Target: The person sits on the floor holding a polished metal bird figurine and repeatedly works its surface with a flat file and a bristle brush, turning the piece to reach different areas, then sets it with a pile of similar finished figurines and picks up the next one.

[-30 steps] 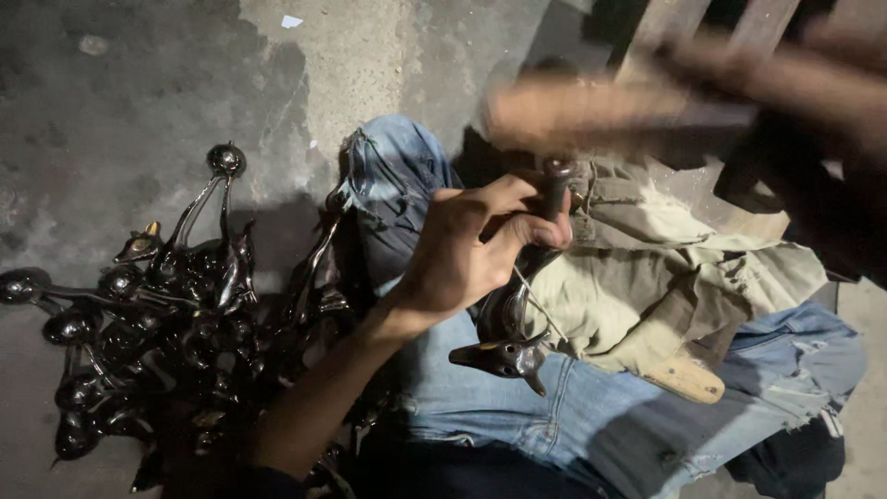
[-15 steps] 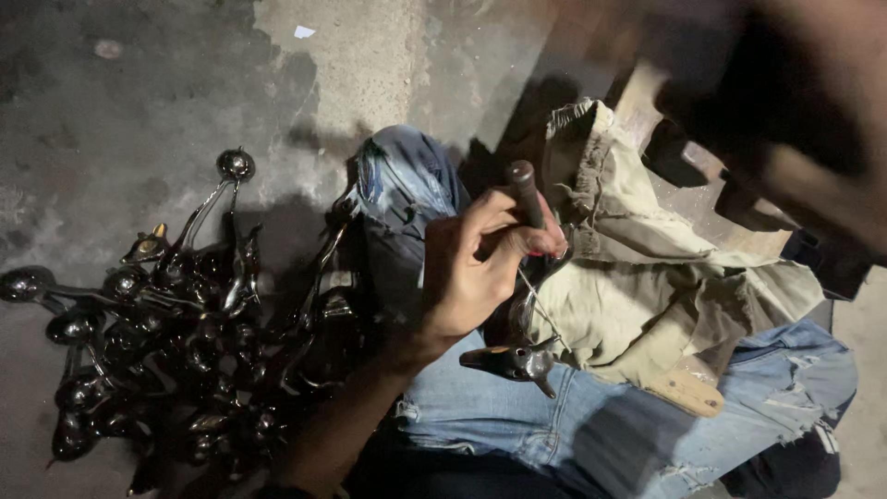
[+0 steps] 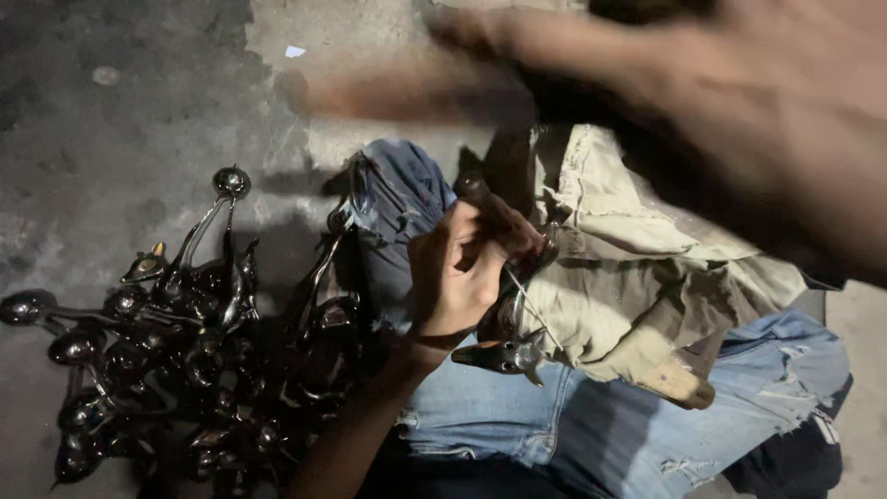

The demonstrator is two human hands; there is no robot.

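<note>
My left hand (image 3: 459, 270) is closed around a dark metal piece (image 3: 504, 355) that stands nearly upright on a khaki cloth (image 3: 647, 277). The piece's rounded top (image 3: 476, 188) sticks out above my fingers and its pointed lower end rests by my jeans-clad leg (image 3: 480, 420). My right hand (image 3: 767, 120) sweeps across the top right, badly blurred. A blurred long streak (image 3: 407, 88) extends left from it; whether it is a tool or fingers is unclear.
A pile of several dark, shiny, long-stemmed metal pieces (image 3: 185, 351) lies on the grey concrete floor (image 3: 120, 111) to the left. A wooden block end (image 3: 686, 386) pokes out from under the cloth. More denim (image 3: 785, 370) lies at the right.
My right hand has swung in from the upper right, now larger and stretching across the top. My left hand keeps its hold on the metal piece in about the same spot.
</note>
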